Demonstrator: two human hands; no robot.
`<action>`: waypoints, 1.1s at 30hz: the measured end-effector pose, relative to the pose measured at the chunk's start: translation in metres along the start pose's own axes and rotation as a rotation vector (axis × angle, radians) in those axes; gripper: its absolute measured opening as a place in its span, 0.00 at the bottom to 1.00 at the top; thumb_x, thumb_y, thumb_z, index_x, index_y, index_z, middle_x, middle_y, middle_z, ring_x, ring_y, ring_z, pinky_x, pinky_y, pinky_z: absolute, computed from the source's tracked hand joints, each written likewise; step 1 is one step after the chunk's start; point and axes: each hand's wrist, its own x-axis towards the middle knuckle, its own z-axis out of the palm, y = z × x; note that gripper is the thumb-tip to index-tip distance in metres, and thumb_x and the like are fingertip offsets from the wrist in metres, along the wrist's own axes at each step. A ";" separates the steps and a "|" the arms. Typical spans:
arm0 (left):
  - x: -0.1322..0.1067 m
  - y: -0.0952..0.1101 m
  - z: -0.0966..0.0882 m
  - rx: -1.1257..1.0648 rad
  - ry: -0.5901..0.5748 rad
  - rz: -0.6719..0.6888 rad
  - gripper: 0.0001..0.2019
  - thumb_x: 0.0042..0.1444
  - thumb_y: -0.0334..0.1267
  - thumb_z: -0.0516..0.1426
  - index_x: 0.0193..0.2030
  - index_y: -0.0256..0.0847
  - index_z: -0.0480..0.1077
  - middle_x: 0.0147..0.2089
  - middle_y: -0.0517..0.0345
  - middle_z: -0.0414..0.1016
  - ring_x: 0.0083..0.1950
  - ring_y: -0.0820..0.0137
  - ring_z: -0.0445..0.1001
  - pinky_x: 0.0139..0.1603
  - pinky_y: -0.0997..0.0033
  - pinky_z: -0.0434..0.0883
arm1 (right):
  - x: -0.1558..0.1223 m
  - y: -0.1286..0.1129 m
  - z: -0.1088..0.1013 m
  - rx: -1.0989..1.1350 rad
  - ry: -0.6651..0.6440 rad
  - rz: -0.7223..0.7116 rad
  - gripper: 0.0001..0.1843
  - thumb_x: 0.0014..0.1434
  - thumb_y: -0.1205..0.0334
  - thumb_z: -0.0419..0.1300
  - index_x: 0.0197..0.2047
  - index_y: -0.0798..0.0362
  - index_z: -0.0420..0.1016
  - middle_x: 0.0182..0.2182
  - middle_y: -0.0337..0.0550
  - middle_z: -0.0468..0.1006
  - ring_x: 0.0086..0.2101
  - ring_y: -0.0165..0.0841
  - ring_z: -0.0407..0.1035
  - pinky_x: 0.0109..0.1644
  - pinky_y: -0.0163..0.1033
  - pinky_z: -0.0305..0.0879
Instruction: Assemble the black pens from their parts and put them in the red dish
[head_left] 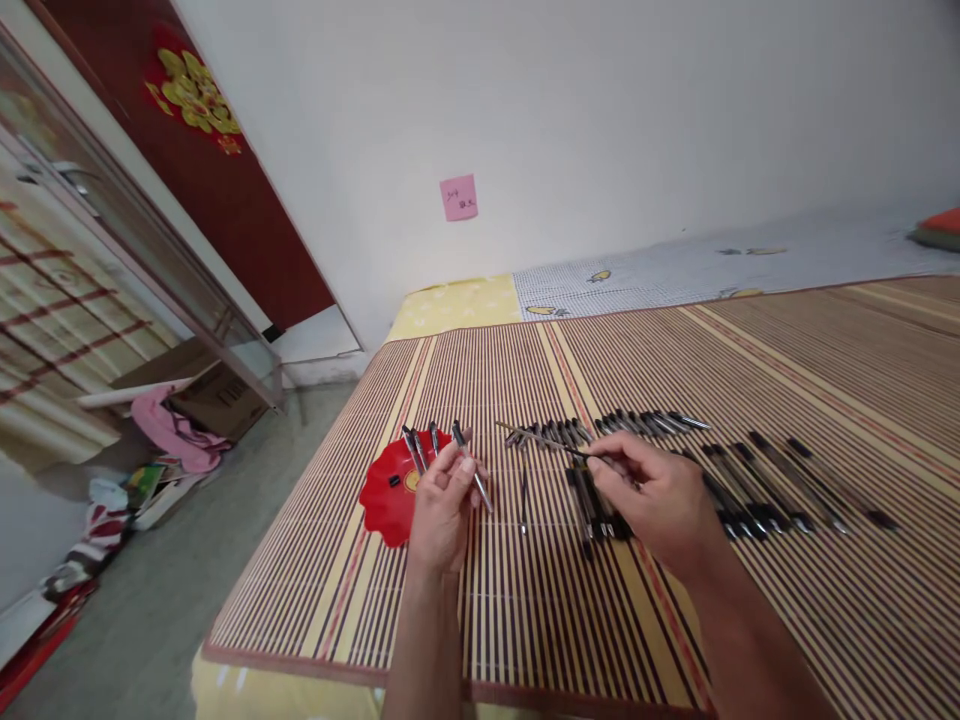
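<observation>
My left hand [444,505] is closed on a pen barrel [480,484], clear with a black top, tilted over the edge of a red scalloped plate [379,505]. In my right hand [660,495] is a thin pen refill [540,438], gripped at its dark end, its tip pointing left toward the barrel. Several pens [415,450] and a small black piece [394,481] lie on the plate. A slim dark piece [524,500] rests on the mat between my hands. Below my right hand are black pen parts [592,505], partly hidden by it.
A striped bamboo mat [360,610] covers the bed. Behind my right hand runs a row of small pen parts [645,422]; pen barrels [787,480] lie at the right. A pink note [458,197] is on the wall. A cardboard box [217,400] stands on the floor at left.
</observation>
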 end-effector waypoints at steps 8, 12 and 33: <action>-0.002 0.004 0.002 -0.042 -0.047 -0.059 0.22 0.57 0.38 0.64 0.58 0.35 0.71 0.32 0.57 0.72 0.28 0.77 0.66 0.27 0.82 0.64 | -0.001 -0.001 -0.004 -0.013 -0.018 0.045 0.08 0.58 0.58 0.58 0.33 0.52 0.75 0.20 0.35 0.65 0.22 0.29 0.59 0.24 0.34 0.56; 0.000 0.004 0.001 -0.144 -0.010 -0.057 0.21 0.54 0.35 0.65 0.54 0.33 0.72 0.33 0.55 0.74 0.32 0.75 0.70 0.28 0.81 0.67 | 0.000 -0.001 -0.003 -0.006 -0.024 0.050 0.08 0.57 0.58 0.58 0.33 0.53 0.76 0.20 0.35 0.64 0.21 0.29 0.59 0.24 0.33 0.56; 0.010 0.001 -0.004 -0.386 0.348 -0.114 0.07 0.60 0.21 0.54 0.38 0.28 0.75 0.36 0.44 0.79 0.35 0.71 0.79 0.33 0.80 0.77 | 0.000 -0.007 -0.003 0.010 -0.155 -0.036 0.06 0.58 0.61 0.57 0.32 0.51 0.74 0.21 0.35 0.66 0.22 0.29 0.61 0.26 0.34 0.57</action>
